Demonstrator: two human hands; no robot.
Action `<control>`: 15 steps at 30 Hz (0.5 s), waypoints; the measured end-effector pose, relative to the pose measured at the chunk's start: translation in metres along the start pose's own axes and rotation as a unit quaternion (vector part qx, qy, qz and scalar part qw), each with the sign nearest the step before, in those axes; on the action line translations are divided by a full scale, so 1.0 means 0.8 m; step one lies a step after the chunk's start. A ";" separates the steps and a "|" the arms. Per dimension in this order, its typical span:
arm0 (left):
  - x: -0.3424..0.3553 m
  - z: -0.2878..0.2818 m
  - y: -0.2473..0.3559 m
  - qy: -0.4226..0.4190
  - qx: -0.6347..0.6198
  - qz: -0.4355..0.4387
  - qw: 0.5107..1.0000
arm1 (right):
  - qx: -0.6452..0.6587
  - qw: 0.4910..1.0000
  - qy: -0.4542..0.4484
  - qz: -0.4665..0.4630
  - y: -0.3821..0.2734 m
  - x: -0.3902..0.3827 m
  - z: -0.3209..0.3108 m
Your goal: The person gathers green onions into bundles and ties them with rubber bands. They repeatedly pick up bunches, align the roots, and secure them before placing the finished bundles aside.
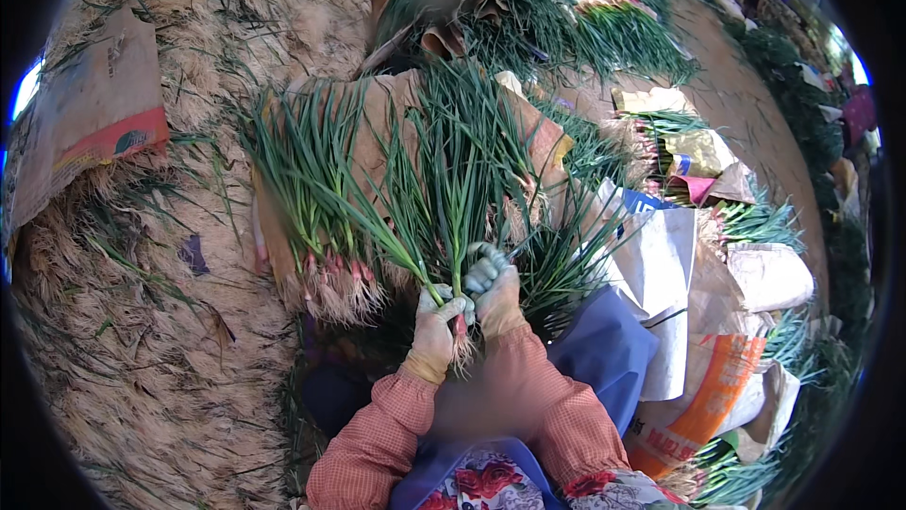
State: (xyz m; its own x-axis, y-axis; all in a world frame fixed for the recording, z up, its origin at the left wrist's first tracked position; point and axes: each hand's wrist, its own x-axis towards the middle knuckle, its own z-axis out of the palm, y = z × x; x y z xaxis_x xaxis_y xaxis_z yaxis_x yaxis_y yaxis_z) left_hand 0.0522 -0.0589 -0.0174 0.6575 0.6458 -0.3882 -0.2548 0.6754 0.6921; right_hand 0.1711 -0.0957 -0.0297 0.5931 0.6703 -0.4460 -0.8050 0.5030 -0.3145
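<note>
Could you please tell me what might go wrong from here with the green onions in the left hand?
The green onions in the left hand fan apart above the grip, so one might slip loose. Their long leaves appear to cross the bunch lying to the left, so they could snag or bend if pulled away quickly.

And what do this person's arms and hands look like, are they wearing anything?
Yes! The left hand and right hand seem to wear thin gloves, pale grey-green toward the tips and creamy yellow near the wrists. The sleeves are pinkish-orange with tiny checks, gathered at the ends.
</note>
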 end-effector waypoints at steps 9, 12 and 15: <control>-0.011 -0.007 0.034 -0.100 0.085 -0.124 0.984 | -0.314 0.931 -0.090 0.164 -0.011 -0.014 0.000; -0.004 -0.015 0.027 -0.045 0.134 -0.056 0.988 | -0.261 0.962 -0.025 0.075 0.002 -0.021 0.014; -0.010 0.001 0.033 -0.016 0.090 0.071 0.993 | 0.059 0.990 -0.094 0.082 -0.003 0.003 -0.004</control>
State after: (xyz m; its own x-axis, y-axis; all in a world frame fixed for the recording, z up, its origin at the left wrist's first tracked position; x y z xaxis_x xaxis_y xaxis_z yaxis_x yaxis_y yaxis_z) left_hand 0.0410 -0.0462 0.0045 0.6471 0.7165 -0.2605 -0.2180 0.5013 0.8374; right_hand 0.1742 -0.0971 -0.0326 0.4549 0.8326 -0.3160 -0.8904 0.4310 -0.1463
